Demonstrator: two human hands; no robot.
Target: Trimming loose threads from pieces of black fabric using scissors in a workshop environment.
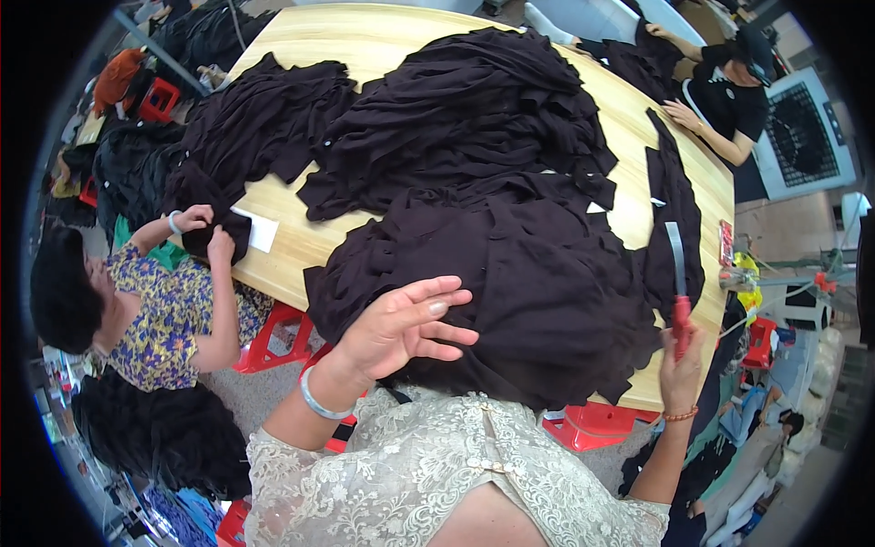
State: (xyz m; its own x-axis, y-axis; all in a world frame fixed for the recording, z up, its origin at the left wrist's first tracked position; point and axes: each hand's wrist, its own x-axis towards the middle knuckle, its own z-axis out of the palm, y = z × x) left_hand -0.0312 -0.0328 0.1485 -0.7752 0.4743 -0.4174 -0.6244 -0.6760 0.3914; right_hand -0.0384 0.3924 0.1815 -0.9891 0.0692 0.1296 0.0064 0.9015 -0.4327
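My left hand [407,328] is raised over the near pile of black garments [510,283], fingers apart and holding nothing. A pale bangle circles that wrist. At the table's right front edge, my right hand [681,360] grips the red handle of a long tool [677,264]. Its flat, silvery blade points away from me; I cannot make out its exact kind. The tool is held above the right edge of the table, beside a long black garment piece [673,210]. The near pile is loosely heaped, with folds and edges hanging toward my lap.
Larger black garment heaps lie on the wooden table [310,32] behind and at the left [264,118]. One person [173,301] at the left handles black cloth; another person [729,100] stands far right. Red stools [278,342] are below the table edge. A white paper [262,230] lies at left.
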